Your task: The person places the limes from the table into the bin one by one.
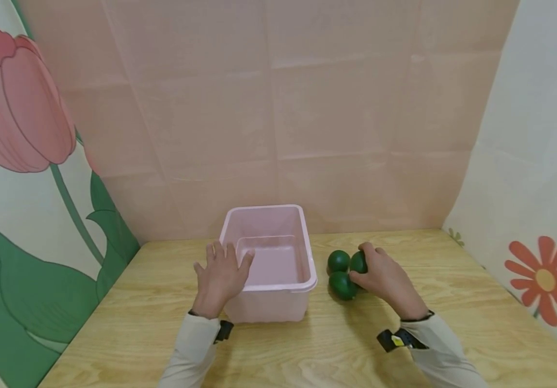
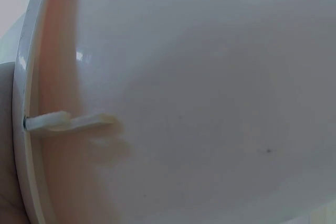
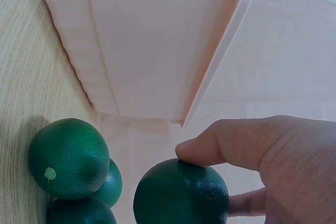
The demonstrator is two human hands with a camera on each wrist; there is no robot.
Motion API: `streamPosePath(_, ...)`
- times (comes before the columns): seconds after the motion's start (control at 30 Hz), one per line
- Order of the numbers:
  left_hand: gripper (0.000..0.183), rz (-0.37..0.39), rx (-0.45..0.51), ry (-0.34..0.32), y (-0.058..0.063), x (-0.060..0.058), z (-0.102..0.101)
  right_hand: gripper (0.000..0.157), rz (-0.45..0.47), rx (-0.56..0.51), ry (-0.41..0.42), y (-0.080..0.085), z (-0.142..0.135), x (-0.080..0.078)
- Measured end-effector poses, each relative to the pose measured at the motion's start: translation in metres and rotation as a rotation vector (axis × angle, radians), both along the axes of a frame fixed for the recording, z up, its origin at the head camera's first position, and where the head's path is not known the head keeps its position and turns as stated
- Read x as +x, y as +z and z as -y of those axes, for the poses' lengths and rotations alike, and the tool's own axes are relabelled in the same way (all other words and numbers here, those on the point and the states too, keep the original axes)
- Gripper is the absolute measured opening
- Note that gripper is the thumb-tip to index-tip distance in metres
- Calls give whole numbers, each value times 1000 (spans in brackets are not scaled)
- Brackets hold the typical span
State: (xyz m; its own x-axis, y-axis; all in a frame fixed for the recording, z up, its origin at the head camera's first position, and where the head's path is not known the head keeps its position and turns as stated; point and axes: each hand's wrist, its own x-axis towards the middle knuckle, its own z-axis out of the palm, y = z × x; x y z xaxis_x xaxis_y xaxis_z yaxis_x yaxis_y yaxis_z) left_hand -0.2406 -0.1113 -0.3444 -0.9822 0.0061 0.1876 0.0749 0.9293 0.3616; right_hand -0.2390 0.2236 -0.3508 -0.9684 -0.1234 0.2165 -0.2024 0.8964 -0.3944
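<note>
We see the R hand (image 1: 387, 280) grasping a green fruit (image 3: 181, 195) btwn thumb & finger, R of the pink bin (image 1: 266, 307), nr the back edge of the worktop (image 1: 133, 323). In the R wrist view it looks raised off the wood, apart from 3 more green fruits (image 3: 68, 158) bunched beside the bin; in the head view we make out only 2 of those plainly. The L hand (image 1: 221, 277) grips nothing: fingers straight & spread over the bin's near L corner; can't tell if the palm touches the rim. Bin stands upright, abt midway along the back edge. Behind, we've a creased pinkish backdrop (image 1: 336, 108), w/ a tulip print (image 1: 21, 102) L & a red flower print (image 1: 545, 280) R.
</note>
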Motion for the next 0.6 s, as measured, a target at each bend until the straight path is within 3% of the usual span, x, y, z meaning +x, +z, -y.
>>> streamPosePath(0.6, 80, 13, 8, -5, 0, 0, 0, 66, -22, -40, 9, -1, 3, 0)
